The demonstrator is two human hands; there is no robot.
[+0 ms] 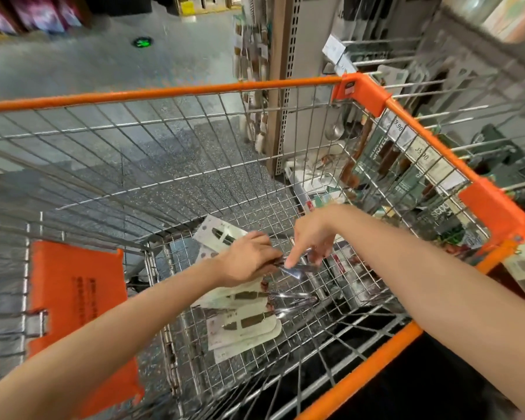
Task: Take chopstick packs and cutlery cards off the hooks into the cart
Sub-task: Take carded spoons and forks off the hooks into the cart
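Cart [361, 89] basket holding cutlery cards [243, 325], left hand [249, 262] gripping metal cutlery [297, 268], right hand [312, 237] fingers pinching it too

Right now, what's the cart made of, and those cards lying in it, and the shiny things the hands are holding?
The cart looks like bare metal wire, grey and glinting, with an orange rim that seems plastic or coated. The cards look like matte, pale cardboard, flat with printed marks. The shiny cutlery between the left hand and right hand looks like polished metal, mirror bright, though it's blurred.
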